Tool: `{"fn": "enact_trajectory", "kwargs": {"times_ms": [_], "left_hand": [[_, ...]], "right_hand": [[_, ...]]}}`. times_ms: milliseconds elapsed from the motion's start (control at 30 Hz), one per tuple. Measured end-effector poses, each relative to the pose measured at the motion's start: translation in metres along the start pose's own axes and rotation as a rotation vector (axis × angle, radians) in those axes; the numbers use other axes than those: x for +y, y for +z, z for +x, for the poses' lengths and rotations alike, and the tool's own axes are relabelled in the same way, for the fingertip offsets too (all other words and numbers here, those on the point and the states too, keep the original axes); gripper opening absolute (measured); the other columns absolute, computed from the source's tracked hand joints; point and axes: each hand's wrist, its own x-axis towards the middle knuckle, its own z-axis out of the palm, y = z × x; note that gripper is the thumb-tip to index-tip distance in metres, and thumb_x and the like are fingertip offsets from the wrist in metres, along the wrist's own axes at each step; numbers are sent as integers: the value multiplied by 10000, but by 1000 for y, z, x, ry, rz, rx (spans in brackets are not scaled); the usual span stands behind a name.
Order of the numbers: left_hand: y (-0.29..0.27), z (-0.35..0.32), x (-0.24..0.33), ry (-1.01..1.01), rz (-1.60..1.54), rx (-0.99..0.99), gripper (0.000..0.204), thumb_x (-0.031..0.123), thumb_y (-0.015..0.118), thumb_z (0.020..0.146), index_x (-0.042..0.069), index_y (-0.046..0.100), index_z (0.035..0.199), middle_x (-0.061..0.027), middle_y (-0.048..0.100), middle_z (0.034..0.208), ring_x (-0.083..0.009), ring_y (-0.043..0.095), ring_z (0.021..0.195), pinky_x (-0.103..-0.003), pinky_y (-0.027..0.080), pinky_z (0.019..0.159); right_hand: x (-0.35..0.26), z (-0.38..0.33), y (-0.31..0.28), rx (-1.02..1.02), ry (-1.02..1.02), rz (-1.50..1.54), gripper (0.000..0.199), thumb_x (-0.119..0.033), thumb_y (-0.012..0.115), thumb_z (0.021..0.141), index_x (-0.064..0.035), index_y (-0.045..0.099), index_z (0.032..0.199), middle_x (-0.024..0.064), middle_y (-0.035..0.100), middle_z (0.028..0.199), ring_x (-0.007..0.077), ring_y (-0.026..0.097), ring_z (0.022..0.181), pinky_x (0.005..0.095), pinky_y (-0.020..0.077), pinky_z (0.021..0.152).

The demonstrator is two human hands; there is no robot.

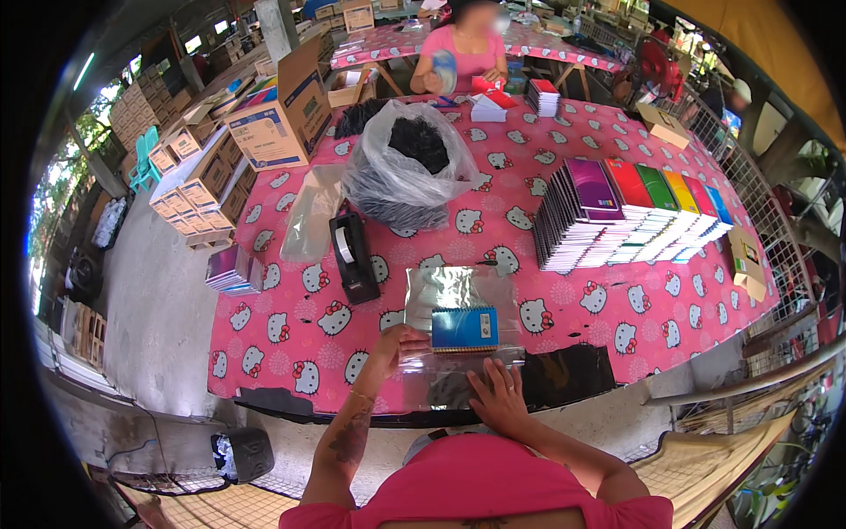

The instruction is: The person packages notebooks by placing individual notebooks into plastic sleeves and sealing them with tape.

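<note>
A small blue spiral notebook lies inside a clear plastic sleeve on the pink cartoon-cat tablecloth, close to the near table edge. My left hand pinches the left edge of the sleeve beside the notebook. My right hand lies flat, fingers spread, pressing down the sleeve's near flap just below the notebook.
A black tape dispenser stands left of the sleeve. Behind it sits a clear bag of black items. Rows of coloured notebooks fill the right. A cardboard box stands far left. Another person in pink works across the table.
</note>
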Motion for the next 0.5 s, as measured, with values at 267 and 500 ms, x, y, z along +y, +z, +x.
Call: {"fn": "enact_trajectory", "kwargs": {"times_ms": [267, 500], "left_hand": [[-11, 4, -1, 76, 35, -29, 263, 195, 495, 965, -30, 631, 948, -186, 699, 967, -299, 696, 932, -410, 575, 845], [-9, 9, 3, 13, 132, -10, 276, 220, 500, 978, -21, 632, 956, -187, 700, 962, -282, 700, 910, -397, 582, 835]], "right_hand": [[-12, 62, -14, -2, -28, 92, 560, -315, 635, 904, -72, 498, 1390, 137, 410, 1494, 311, 374, 1400, 539, 305, 1125], [-13, 14, 10, -160, -174, 42, 481, -279, 611, 926, -85, 529, 1358, 153, 517, 1397, 317, 509, 1289, 524, 421, 1031]]}}
